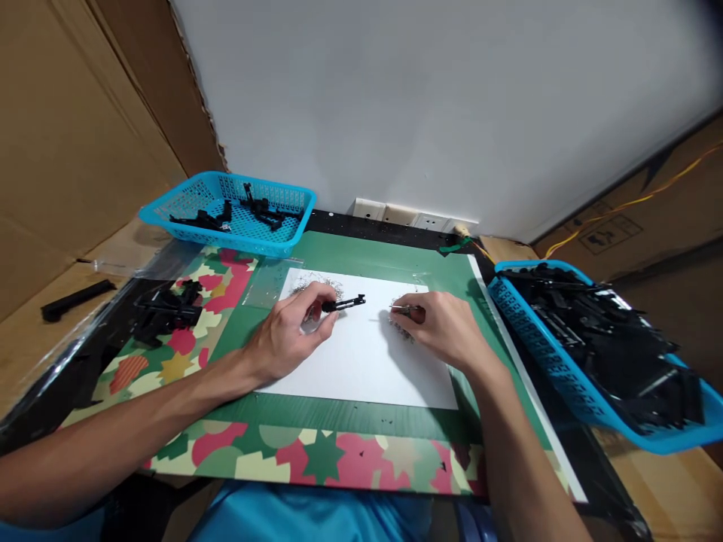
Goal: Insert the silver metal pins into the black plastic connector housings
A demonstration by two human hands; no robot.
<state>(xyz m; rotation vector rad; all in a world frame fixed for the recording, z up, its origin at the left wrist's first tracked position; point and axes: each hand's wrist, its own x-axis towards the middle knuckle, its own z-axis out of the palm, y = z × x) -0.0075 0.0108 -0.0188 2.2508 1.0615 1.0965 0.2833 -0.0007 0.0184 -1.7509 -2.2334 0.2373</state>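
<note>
Between the thumb and fingers of my left hand is a slim black plastic part, its notched end pointing right. My right hand is closed around a thin metal tool that looks like tweezers; its tip points left, apart from the black part. Both hands are over a white sheet. A scatter of tiny metal pieces lies behind my left hand, partly hidden by it. Another small heap of tiny pieces is beneath my right hand.
A blue basket with several black parts stands back left; a fuller blue basket is at right. More black parts lie left on the patterned mat. Wall sockets line the back, cardboard the left.
</note>
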